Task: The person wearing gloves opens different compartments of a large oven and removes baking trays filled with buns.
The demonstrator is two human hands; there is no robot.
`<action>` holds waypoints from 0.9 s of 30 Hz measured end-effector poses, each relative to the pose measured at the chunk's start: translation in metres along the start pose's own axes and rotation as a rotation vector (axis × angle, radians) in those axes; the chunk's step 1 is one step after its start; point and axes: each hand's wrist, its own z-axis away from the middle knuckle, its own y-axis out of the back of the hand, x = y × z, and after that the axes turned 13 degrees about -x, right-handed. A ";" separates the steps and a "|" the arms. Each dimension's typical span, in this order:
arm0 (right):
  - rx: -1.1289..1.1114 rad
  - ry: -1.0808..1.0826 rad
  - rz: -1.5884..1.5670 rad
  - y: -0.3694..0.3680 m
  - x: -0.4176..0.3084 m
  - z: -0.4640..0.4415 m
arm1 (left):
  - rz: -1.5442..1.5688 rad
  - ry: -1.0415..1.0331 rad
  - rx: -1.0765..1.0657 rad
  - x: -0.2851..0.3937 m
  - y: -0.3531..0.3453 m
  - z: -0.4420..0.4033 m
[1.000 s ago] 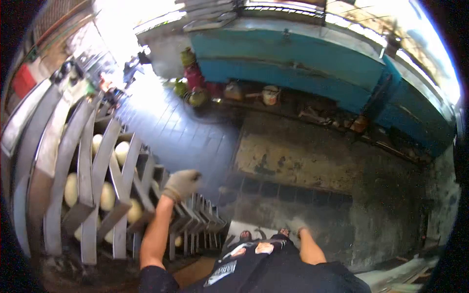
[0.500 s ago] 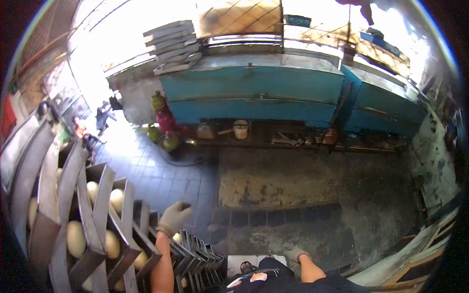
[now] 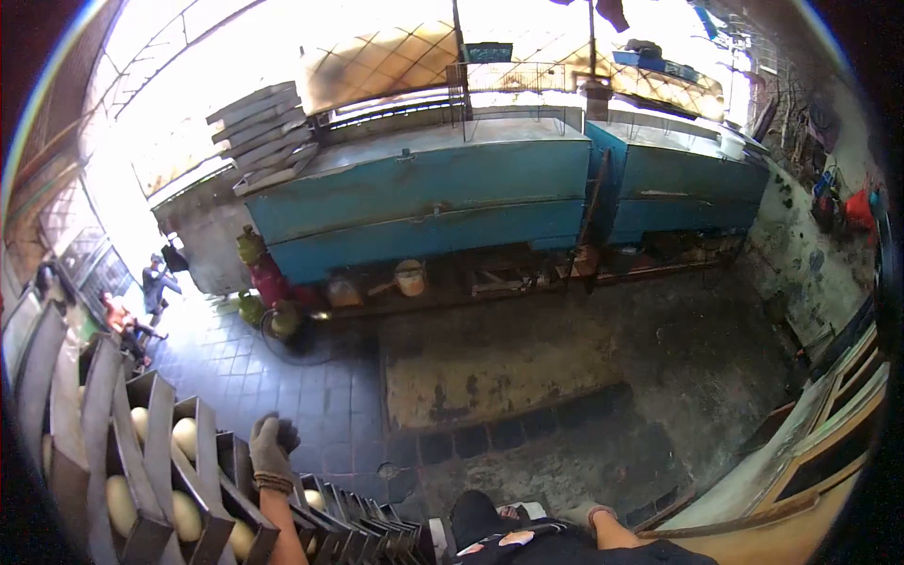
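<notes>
We hold our left hand (image 3: pixel 272 450) beside the metal trays (image 3: pixel 153 537), our right hand (image 3: pixel 577 513) well apart. We cannot tell either's finger spread.

At eight o'clock, smooth metal trays (image 3: pixel 139 461) are showing a dull sheen; at seven, a cloth glove (image 3: pixel 270 454) is looking matt. Floor tiles (image 3: pixel 315 391) are gleaming near eight, and wooden frames (image 3: pixel 821 457) are appearing worn at four.

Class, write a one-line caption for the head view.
A gloved left hand hovers near stacked metal trays of pale oval pieces, with a blue counter beyond.
</notes>
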 end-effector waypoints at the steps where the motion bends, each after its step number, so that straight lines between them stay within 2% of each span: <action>1: 0.064 0.008 0.021 -0.006 0.001 0.002 | 0.031 -0.011 0.028 0.008 -0.012 0.008; 2: 0.058 0.014 0.010 -0.011 -0.001 0.002 | 0.019 -0.012 0.020 0.009 -0.006 0.003; 4: 0.143 0.021 -0.065 -0.006 -0.002 0.021 | 0.202 0.005 0.076 -0.006 0.016 -0.007; 5: 0.100 -0.064 -0.069 -0.003 0.004 0.008 | 0.242 0.027 0.059 -0.010 0.025 -0.015; 8: 0.187 -0.064 -0.022 -0.003 0.004 -0.011 | 0.305 -0.003 0.101 -0.010 0.031 -0.016; 9: 0.194 -0.057 0.003 0.006 -0.002 -0.013 | 0.304 0.007 0.231 0.005 0.006 -0.008; 10: 0.213 -0.032 -0.003 0.007 -0.009 -0.010 | 0.308 -0.007 0.249 0.001 0.013 -0.012; 12: 0.196 -0.003 -0.010 -0.005 -0.014 0.002 | 0.406 -0.022 0.008 -0.006 0.038 -0.018; 13: 0.111 0.004 -0.039 0.005 -0.021 0.017 | 0.336 -0.047 0.114 0.010 0.007 -0.005; 14: 0.034 0.012 -0.069 0.012 -0.033 0.032 | 0.324 -0.048 0.126 0.006 0.020 -0.010; 15: 0.069 0.066 -0.110 0.005 -0.003 -0.021 | 0.365 -0.051 0.076 -0.004 0.035 -0.021; 16: 0.054 0.066 -0.105 0.001 -0.006 -0.015 | 0.407 -0.053 0.027 -0.009 0.048 -0.023; 19: 0.061 -0.055 -0.041 0.027 -0.021 0.008 | 0.422 -0.104 0.051 -0.001 0.039 -0.017; 21: 0.101 -0.036 -0.002 0.026 -0.015 -0.005 | 0.431 -0.151 0.030 0.002 0.032 -0.014; 23: 0.159 -0.007 0.028 0.043 -0.021 -0.013 | 0.426 -0.172 0.115 0.013 0.007 -0.007; 25: 0.161 0.136 -0.016 0.034 -0.024 0.006 | 0.447 -0.171 0.080 0.012 0.012 -0.012; 27: 0.092 0.080 -0.093 0.034 -0.031 0.017 | 0.503 -0.136 0.031 0.007 0.027 -0.016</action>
